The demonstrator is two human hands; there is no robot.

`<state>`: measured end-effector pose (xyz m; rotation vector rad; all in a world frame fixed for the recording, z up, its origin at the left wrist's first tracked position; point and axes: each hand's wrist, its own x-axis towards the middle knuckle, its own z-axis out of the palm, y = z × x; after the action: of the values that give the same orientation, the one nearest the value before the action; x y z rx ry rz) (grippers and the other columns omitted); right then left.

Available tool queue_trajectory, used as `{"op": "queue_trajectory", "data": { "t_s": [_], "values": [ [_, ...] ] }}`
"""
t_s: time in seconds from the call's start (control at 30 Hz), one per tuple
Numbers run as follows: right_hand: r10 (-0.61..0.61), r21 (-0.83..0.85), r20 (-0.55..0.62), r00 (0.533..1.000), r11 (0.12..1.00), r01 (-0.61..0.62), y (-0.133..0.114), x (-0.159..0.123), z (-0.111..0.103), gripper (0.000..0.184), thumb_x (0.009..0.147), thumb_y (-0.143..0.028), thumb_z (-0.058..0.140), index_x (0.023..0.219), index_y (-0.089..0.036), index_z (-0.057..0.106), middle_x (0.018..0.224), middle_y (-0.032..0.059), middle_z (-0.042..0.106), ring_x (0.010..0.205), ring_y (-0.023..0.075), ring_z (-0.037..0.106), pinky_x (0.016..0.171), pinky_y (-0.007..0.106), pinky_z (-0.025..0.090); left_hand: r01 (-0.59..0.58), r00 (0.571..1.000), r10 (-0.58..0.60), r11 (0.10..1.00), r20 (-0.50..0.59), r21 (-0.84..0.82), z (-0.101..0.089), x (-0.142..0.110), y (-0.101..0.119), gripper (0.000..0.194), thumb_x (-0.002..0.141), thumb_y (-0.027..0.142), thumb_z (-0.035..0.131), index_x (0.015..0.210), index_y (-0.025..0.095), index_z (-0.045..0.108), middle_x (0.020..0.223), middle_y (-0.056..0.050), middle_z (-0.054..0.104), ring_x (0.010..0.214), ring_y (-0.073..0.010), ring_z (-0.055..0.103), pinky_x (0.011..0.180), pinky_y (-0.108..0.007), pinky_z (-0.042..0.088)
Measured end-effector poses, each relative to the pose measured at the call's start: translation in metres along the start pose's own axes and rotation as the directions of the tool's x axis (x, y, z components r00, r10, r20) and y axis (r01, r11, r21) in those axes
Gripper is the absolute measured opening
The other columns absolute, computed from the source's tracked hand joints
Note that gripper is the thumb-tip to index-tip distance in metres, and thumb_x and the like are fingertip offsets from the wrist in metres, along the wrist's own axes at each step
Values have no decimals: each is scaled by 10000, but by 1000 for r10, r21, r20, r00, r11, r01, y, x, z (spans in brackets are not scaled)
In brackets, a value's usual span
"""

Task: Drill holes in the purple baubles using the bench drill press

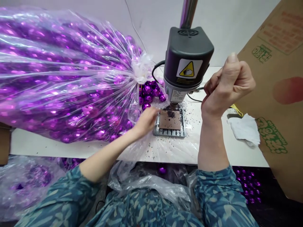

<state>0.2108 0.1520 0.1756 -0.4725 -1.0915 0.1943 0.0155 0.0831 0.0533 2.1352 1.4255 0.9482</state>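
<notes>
A small drill press with a dark grey motor housing stands on the white table. My right hand is closed in a fist at its right side, wrapped round the end of the feed lever, most of which the fingers hide. Below the chuck lies a brown board with a small hole and dark shavings, on a slotted metal base. My left hand is at the board's left edge, its fingers curled together and slightly blurred; whatever they hold is hidden. Loose shiny purple balls lie just beyond it.
A large clear bag full of purple faceted balls, knotted at its neck, fills the left side. At right stands a cardboard box, with a crumpled white cloth beside it. Clear plastic sheeting covers my lap, a purple ball on it.
</notes>
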Motion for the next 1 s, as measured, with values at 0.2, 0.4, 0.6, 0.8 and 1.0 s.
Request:
{"op": "queue_trajectory", "data": {
  "t_s": [0.2, 0.4, 0.6, 0.8, 1.0],
  "values": [
    [-1, 12, 19, 1000, 1000, 1, 0, -1, -1, 510, 961, -434, 569, 616, -216, 264, 461, -97, 276, 359, -1, 249, 406, 207, 194, 397, 842, -530, 738, 105, 546, -9, 73, -40, 542, 871, 87, 624, 1408, 147, 585, 1384, -234, 573, 1290, -430, 609, 1065, -542, 510],
    [7, 26, 16, 1000, 1000, -8, 0, -2, -1, 486, 967, -396, 568, 624, -216, 274, 484, -90, 272, 379, 4, 269, 418, 202, 214, 257, 950, -288, 941, -120, -222, -17, 45, -30, 571, 820, 168, 707, 1371, 215, 562, 1278, -129, 630, 1135, -287, 674, 1054, -493, 527],
    [-3, 12, -13, 1000, 1000, 3, -1, -3, 1, 504, 957, -431, 581, 624, -218, 268, 468, -97, 283, 369, -7, 241, 408, 192, 208, 275, 928, -348, 393, 134, -877, -13, 1, 19, 440, 874, 501, 705, 1168, 227, 526, 1027, -59, 710, 818, -177, 700, 719, -322, 595],
    [-9, 15, -27, 1000, 1000, 9, -2, -2, 1, 515, 928, -486, 599, 620, -222, 281, 457, -96, 296, 368, -7, 262, 407, 191, 226, 438, 864, -433, 398, 256, -806, 37, -7, 13, 421, 883, 460, 721, 1204, 214, 601, 1110, -69, 725, 791, -156, 668, 569, -241, 496],
    [-3, -20, -16, 1000, 1000, 2, -2, -4, 0, 517, 939, -495, 577, 629, -230, 260, 467, -96, 286, 370, -10, 251, 402, 196, 228, 344, 865, -496, 479, 74, -808, 58, 15, -21, 531, 688, 298, 902, 1085, 197, 563, 961, -24, 727, 916, -172, 699, 904, -343, 549]
  ]
}}
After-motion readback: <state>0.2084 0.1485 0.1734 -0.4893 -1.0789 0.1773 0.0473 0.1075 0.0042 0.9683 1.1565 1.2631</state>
